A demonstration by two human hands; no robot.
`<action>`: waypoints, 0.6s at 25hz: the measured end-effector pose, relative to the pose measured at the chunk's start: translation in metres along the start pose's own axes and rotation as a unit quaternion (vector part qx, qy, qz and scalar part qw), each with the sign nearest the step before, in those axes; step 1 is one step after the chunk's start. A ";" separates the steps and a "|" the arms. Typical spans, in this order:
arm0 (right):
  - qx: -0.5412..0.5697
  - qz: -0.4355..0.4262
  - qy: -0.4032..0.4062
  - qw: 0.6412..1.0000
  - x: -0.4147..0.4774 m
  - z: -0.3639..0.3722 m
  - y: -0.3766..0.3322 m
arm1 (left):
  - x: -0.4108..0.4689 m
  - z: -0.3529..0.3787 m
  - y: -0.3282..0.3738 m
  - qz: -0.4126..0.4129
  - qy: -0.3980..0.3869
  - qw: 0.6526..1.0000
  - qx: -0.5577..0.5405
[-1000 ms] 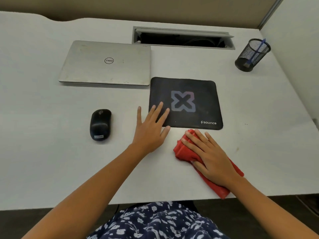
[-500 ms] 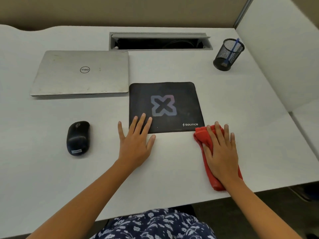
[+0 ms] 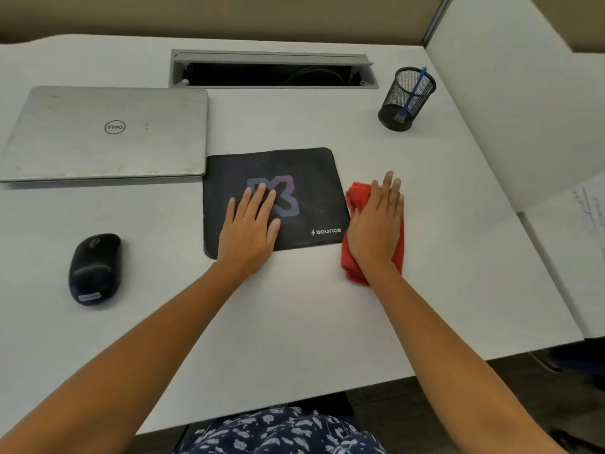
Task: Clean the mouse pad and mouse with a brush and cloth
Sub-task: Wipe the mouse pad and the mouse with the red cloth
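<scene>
Mouse pad (image 3: 304, 178) and mouse (image 3: 95, 268) both lay on the white desk (image 3: 294, 322), and the cleaning looked barely begun. Nearest, the mouse sat well apart to the left, untouched; the small label at its near end was too blurred to read. The left hand (image 3: 250, 224) lay flat on the pad's near left part, fingers straight and holding nothing, seemingly steadying it. The right hand (image 3: 376, 224) pressed flat, fingers straight, on the bunched red cloth (image 3: 352, 267), which sat on the desk just beside the pad's right edge, not on it. Pale smudges showed on the pad, so wiping seemingly remained. Its near right corner read "sounce" after a lightning bolt, with an X logo at centre. Farther back, the closed laptop (image 3: 108, 132) bore a Dell logo. Farthest, what seemed to be the blue brush (image 3: 414, 90) stood in a mesh holder (image 3: 406, 99), unused.
</scene>
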State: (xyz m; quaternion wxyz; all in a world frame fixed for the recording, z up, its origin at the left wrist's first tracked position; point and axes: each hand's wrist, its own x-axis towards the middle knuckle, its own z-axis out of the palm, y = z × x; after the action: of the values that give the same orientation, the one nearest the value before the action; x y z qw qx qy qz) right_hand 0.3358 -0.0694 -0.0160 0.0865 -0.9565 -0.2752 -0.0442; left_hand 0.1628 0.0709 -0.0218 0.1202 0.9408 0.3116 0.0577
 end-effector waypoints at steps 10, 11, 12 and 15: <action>-0.024 0.195 -0.022 0.980 0.043 0.003 -0.026 | -0.001 0.009 0.000 -0.002 0.008 0.999 0.031; -0.022 0.225 -0.024 0.974 0.041 0.002 -0.024 | -0.001 0.009 0.000 0.000 0.007 0.999 0.031; -0.019 0.249 -0.023 0.968 0.038 0.001 -0.021 | -0.002 0.009 0.000 0.000 0.005 0.999 0.031; -0.019 0.291 0.001 0.956 0.025 0.000 -0.008 | -0.001 0.009 -0.001 -0.004 0.006 1.000 0.023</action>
State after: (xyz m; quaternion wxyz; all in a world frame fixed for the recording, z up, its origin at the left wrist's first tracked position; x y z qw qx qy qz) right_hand 0.3522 -0.0495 -0.0118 0.0781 -0.9965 0.0164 -0.0236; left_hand 0.1629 0.0695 -0.0310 0.0972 0.9418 0.3171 0.0554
